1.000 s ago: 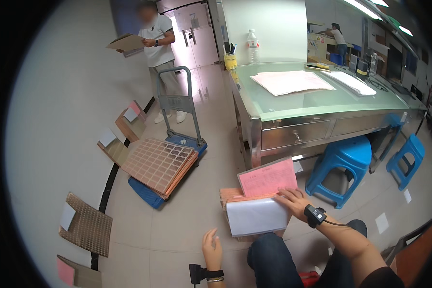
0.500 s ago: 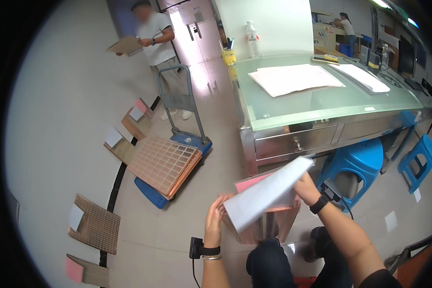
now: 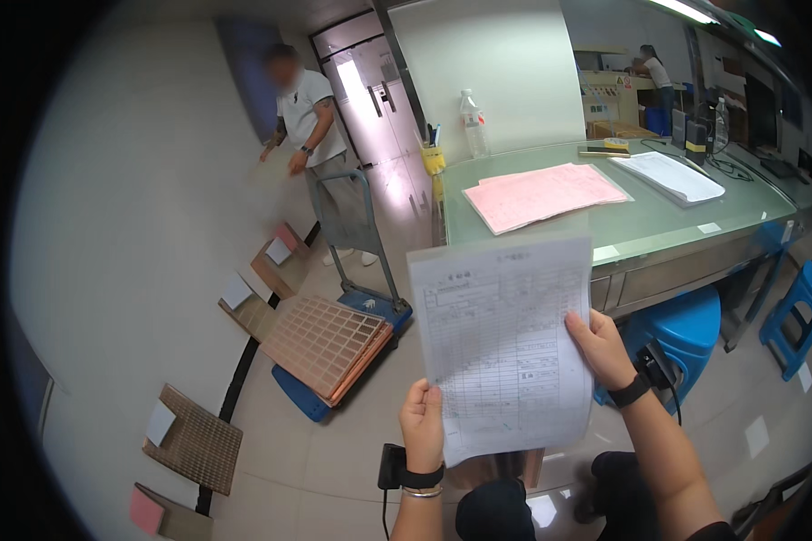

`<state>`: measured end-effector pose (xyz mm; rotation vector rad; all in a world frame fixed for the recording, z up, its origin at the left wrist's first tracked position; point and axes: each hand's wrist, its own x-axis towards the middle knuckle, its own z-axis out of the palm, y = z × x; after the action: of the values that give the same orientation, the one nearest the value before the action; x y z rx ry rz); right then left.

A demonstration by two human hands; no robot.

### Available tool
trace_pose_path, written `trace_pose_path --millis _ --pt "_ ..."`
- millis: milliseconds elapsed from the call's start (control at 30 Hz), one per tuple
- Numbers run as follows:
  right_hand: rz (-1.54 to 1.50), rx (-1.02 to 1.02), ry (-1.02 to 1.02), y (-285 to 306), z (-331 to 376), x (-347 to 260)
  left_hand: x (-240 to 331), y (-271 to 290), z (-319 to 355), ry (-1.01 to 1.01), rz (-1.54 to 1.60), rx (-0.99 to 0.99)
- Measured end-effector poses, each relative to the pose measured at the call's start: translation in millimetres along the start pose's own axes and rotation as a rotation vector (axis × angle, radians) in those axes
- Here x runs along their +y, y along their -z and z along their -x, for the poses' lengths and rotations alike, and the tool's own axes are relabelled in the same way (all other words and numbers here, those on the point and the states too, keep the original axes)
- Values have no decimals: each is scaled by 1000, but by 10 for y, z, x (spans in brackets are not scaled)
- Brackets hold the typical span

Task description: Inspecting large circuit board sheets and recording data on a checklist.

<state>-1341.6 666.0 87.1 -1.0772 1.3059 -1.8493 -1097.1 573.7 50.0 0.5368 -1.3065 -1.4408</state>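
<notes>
The printed sheet (image 3: 505, 347) is thin, matt white paper, as are the pink sheets (image 3: 543, 194) on the glossy glass top of the metal desk (image 3: 686, 230). The floor tiles (image 3: 334, 451) shine, the blue stool (image 3: 686, 329) looks like smooth plastic, and the stacked grid panels (image 3: 325, 344) seem coppery.

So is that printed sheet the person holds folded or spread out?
Spread out: the printed sheet is flat, held up by the left hand and right hand.
</notes>
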Motion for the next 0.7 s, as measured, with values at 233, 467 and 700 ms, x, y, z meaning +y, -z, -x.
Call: trace_pose_path --millis 233,467,700 --pt "35 9 -5 215 124 -134 -120 -187 60 29 -18 -13" --pt "-44 -39 -28 319 256 -91 -174 -271 184 84 81 -19" --pt "-21 -147 -147 451 426 -81 -522 -280 381 210 280 -85"
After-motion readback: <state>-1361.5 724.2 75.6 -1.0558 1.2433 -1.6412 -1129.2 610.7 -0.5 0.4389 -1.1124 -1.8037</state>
